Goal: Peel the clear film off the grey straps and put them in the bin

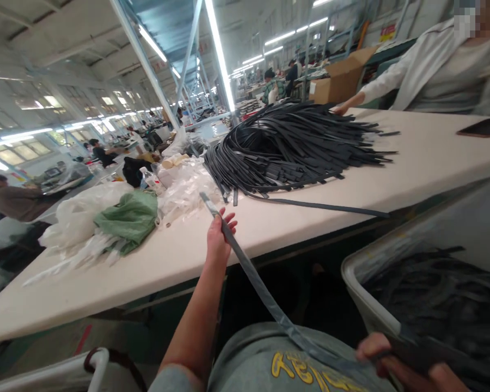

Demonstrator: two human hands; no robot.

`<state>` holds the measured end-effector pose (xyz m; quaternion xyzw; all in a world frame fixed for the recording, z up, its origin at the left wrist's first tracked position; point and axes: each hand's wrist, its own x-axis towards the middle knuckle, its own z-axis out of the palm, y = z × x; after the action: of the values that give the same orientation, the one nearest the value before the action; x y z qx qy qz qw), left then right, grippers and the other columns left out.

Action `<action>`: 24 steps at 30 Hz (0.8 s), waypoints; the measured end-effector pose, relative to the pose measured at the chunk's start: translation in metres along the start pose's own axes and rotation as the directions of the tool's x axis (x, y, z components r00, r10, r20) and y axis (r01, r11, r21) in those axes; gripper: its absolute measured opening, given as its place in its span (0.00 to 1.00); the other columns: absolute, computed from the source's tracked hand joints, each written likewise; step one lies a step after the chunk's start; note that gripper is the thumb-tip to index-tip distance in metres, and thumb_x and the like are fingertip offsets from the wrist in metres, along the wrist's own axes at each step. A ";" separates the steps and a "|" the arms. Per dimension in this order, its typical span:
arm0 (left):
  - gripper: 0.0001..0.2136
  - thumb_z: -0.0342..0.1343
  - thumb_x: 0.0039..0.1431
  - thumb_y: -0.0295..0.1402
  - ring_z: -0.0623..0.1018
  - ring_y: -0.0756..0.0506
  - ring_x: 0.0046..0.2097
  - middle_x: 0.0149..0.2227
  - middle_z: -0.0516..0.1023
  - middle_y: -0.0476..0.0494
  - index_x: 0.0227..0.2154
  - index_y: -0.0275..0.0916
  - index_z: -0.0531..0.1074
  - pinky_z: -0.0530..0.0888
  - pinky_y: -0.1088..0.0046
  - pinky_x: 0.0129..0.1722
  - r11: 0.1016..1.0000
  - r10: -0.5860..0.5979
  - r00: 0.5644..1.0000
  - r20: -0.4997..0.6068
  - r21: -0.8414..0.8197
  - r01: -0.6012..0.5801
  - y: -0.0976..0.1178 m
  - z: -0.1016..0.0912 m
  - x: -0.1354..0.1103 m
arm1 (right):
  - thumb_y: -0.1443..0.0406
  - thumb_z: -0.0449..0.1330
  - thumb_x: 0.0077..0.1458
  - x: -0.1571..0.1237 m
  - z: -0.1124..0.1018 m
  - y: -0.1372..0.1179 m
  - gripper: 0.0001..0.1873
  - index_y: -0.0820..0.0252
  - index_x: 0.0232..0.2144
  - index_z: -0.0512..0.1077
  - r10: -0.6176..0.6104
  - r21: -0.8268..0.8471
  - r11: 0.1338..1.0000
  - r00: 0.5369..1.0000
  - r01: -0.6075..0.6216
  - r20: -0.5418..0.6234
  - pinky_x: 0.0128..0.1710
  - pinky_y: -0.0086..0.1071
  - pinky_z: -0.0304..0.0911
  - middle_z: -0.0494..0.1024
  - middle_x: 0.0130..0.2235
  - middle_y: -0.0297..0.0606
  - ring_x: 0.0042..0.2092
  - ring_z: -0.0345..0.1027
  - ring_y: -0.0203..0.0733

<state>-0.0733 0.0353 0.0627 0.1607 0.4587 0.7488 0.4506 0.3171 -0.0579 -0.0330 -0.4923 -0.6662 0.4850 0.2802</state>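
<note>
My left hand (218,235) is stretched out over the near edge of the white table (412,163), fingers closed round a long dark strip in a clear sleeve (253,275). The strip runs from the table down across my lap to my right hand (386,359), which pinches its lower end at the bottom right. A big heap of black strips (289,144) lies on the table beyond my left hand. One loose black strip (322,207) lies along the table's front edge.
A grey bin (355,272) holding more black strips stands at my right. Clear plastic sleeves (183,188), a green bag (128,218) and white bags lie to the left. A person in white (433,71) works across the table beside a phone (484,128) and a cardboard box (341,79).
</note>
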 end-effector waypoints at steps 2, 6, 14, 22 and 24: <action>0.17 0.56 0.62 0.42 0.77 0.51 0.27 0.35 0.82 0.42 0.49 0.38 0.73 0.69 0.79 0.25 0.978 -0.023 0.952 0.306 0.204 -0.042 -0.008 0.010 -0.017 | 0.44 0.61 0.52 0.011 0.006 -0.026 0.22 0.56 0.26 0.78 -0.010 0.158 0.987 1.000 0.011 -0.006 0.27 0.34 0.73 0.82 0.44 0.47 0.28 0.73 0.43; 0.19 0.58 0.60 0.45 0.78 0.48 0.29 0.36 0.82 0.38 0.47 0.37 0.76 0.69 0.76 0.26 0.807 -0.464 0.600 0.652 0.590 -0.017 -0.053 0.018 -0.068 | 0.52 0.62 0.55 0.035 0.000 -0.062 0.17 0.60 0.33 0.76 -0.040 0.365 0.926 0.986 0.098 -0.163 0.13 0.22 0.52 0.72 0.59 0.46 0.23 0.66 0.30; 0.19 0.53 0.63 0.46 0.78 0.46 0.33 0.38 0.81 0.40 0.47 0.38 0.77 0.71 0.72 0.33 0.687 -0.654 0.362 0.664 0.722 -0.083 -0.096 0.010 -0.105 | 0.55 0.61 0.57 0.045 -0.023 -0.061 0.17 0.64 0.37 0.77 -0.083 0.420 0.887 0.960 0.194 -0.268 0.14 0.21 0.49 0.81 0.45 0.44 0.23 0.66 0.29; 0.18 0.56 0.60 0.45 0.79 0.41 0.43 0.42 0.82 0.42 0.46 0.39 0.77 0.74 0.67 0.45 0.650 -0.485 0.432 0.760 0.644 -0.404 -0.102 0.043 -0.120 | 0.56 0.60 0.60 0.026 -0.007 -0.080 0.16 0.62 0.37 0.80 -0.189 0.267 0.912 0.896 0.312 -0.401 0.28 0.27 0.64 0.81 0.35 0.39 0.30 0.69 0.35; 0.16 0.53 0.62 0.45 0.79 0.43 0.37 0.35 0.82 0.44 0.38 0.39 0.78 0.75 0.69 0.39 0.584 -0.477 0.450 0.755 0.655 -0.479 -0.113 0.041 -0.128 | 0.57 0.59 0.62 0.019 -0.009 -0.083 0.15 0.63 0.36 0.79 -0.249 0.169 0.922 0.866 0.350 -0.434 0.31 0.28 0.64 0.80 0.34 0.39 0.31 0.70 0.36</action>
<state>0.0821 -0.0278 0.0128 0.7139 0.4349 0.2457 0.4907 0.2864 -0.0411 0.0446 -0.4339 -0.5981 0.4003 0.5420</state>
